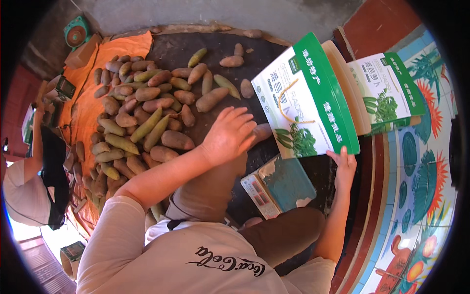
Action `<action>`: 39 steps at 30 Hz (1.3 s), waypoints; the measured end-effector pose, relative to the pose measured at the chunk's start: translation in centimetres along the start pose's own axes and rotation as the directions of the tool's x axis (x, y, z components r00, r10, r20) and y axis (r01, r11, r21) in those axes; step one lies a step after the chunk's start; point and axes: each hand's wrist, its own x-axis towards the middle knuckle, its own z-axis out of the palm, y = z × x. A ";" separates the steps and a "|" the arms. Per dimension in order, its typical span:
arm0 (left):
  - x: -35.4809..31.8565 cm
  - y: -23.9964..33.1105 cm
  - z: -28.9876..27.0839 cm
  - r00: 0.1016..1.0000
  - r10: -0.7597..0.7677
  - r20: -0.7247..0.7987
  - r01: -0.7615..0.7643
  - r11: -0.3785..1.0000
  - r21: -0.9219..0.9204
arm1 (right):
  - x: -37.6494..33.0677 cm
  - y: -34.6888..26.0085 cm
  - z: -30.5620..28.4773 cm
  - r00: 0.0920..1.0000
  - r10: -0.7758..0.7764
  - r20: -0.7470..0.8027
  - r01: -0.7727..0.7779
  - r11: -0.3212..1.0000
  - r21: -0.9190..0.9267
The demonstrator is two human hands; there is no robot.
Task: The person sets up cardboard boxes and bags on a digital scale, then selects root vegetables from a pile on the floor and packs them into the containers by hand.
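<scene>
My left hand (227, 134) is stretched out palm down, fingers apart, over the dark mat (171, 49). Its fingertips are at a pinkish-brown root (263, 131), and nothing is gripped in it. A big pile of long roots (142, 112), some brown-pink and some green, lies just to its left. My right hand (344, 166) grips the lower right corner of a green and white carton (306, 98) with a cord handle, which stands tilted. Between the two hands, by my knee, lies a small scale with a teal platform (286, 182).
A second green and white carton (389, 90) stands behind the first, on a raised red ledge. An orange cloth (90, 98) lies under the left of the pile. Another person (29, 186) sits at the far left. Painted tiles (421, 196) run along the right.
</scene>
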 end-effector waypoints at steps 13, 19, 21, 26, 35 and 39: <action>1.3 1.6 1.2 0.997 0.069 0.027 -0.070 0.997 0.016 | -16.4 2.2 -12.1 0.985 0.168 -0.023 -0.168 0.951 -0.261; 1.8 3.4 1.9 0.995 0.095 0.033 -0.096 0.995 0.020 | -20.0 3.7 -14.6 0.941 0.335 0.048 -0.311 0.912 -0.269; 1.9 4.0 2.3 0.991 0.123 0.045 -0.123 0.992 -0.005 | -21.1 4.3 -16.0 0.933 0.359 0.013 -0.339 0.891 -0.301; 2.4 4.7 3.0 0.987 0.161 0.003 -0.161 0.987 0.010 | -22.3 3.2 -16.6 0.959 0.275 -0.074 -0.270 0.795 -0.543; 2.7 6.3 4.2 0.986 0.170 0.003 -0.169 0.984 -0.055 | -16.2 -0.8 -4.9 0.988 -0.098 0.117 0.149 0.466 -0.872; 2.9 7.1 5.3 0.984 0.176 0.007 -0.175 0.983 -0.060 | -13.8 0.4 -2.1 0.988 0.046 0.145 0.105 0.481 -0.870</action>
